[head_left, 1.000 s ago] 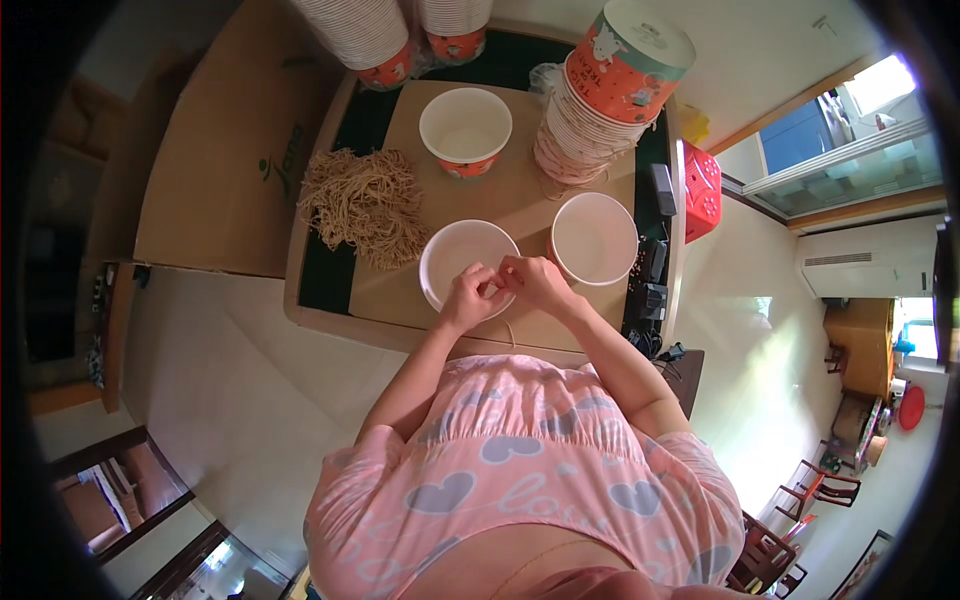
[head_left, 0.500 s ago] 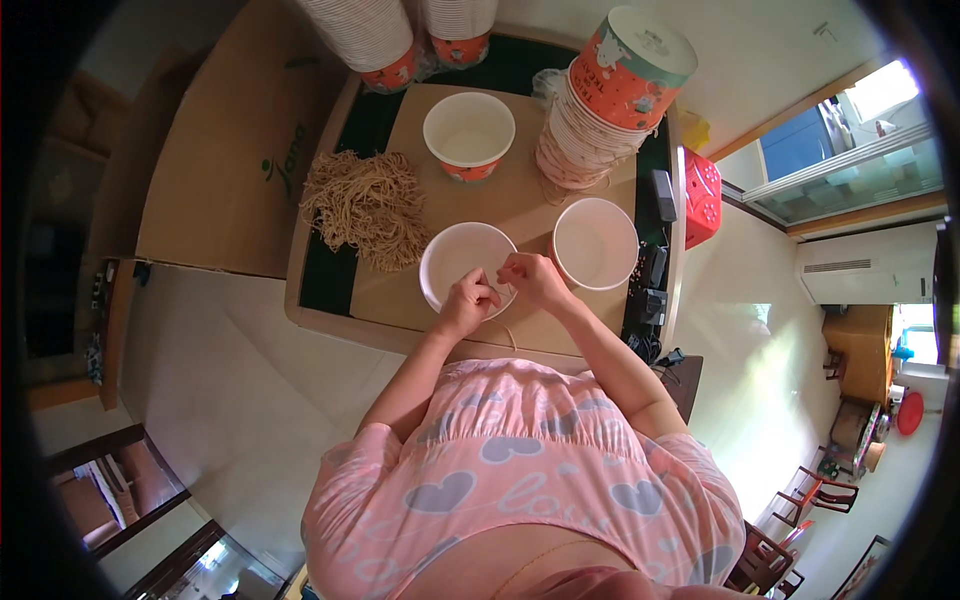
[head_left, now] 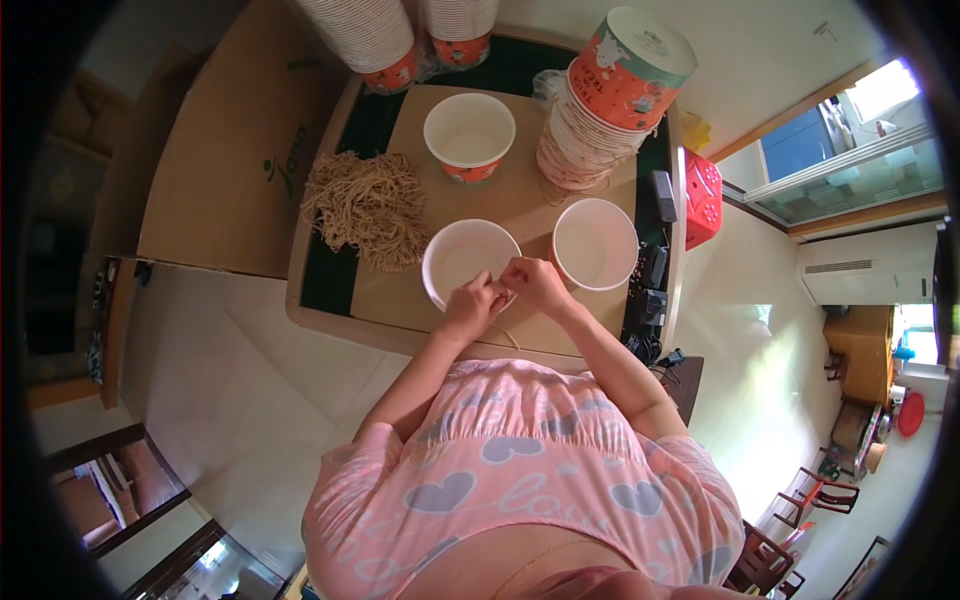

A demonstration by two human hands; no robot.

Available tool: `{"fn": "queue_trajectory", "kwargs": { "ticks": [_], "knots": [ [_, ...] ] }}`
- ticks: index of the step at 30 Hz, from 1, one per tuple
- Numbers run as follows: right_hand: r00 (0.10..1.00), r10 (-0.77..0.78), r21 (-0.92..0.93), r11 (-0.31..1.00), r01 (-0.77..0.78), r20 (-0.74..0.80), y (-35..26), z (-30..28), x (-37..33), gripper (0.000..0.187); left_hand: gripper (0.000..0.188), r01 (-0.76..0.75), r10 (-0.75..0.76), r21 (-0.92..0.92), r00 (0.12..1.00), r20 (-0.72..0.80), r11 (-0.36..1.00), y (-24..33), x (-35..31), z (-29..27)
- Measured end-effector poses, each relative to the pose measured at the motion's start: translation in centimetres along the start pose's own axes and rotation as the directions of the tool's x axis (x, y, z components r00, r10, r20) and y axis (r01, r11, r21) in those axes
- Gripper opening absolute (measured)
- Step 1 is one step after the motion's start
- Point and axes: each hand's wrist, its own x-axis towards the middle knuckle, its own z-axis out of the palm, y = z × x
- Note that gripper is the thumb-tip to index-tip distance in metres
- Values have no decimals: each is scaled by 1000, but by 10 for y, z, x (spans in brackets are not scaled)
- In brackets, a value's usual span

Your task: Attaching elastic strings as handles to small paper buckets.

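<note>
A brown cardboard sheet (head_left: 225, 170) with a small green mark lies at the far left, beside the bench (head_left: 330, 320). On the bench's left part sits a heap of tan noodles (head_left: 368, 207), loose and tangled, on brown paper. Behind it, at the back edge, stand two stacks of paper bowls (head_left: 365, 35), white with orange-red bases.

Near the middle a single orange-patterned bowl (head_left: 469, 135) stands upright and looks empty. In front of it is a white bowl (head_left: 470, 262), also upright; whether anything lies inside cannot be told. The left hand (head_left: 472, 302) rests at its near rim, fingers pinched together, and the right hand (head_left: 535, 282) meets it just beside, fingers likewise pinched; both seem to grip something thin and pale, too small to make out.

To the right is a second white bowl (head_left: 595, 243), seemingly empty. Behind it a leaning stack of lids (head_left: 585, 145) carries an orange tub (head_left: 630, 70) with a white top. Dark gadgets (head_left: 655, 240) line the bench's right edge, and a red stool (head_left: 704, 195) stands beyond.
</note>
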Motion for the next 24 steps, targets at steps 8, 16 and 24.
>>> {"fn": "queue_trajectory", "kwargs": {
  "ticks": [8, 16, 24],
  "knots": [
    [988, 17, 108, 994, 0, -155, 6, 14, -10, 15, 11, 632, -468, -759, 725, 506, 157, -25, 11, 8],
    [973, 0, 234, 971, 55, -230, 5, 31, -24, 18, 16, 602, -381, -756, 656, 652, -259, -34, 7, 13],
    [950, -175, 72, 977, 199, -258, 7, 27, -25, 22, 10, 609, -519, -791, 660, 544, -55, -26, 10, 12]
  ]
}}
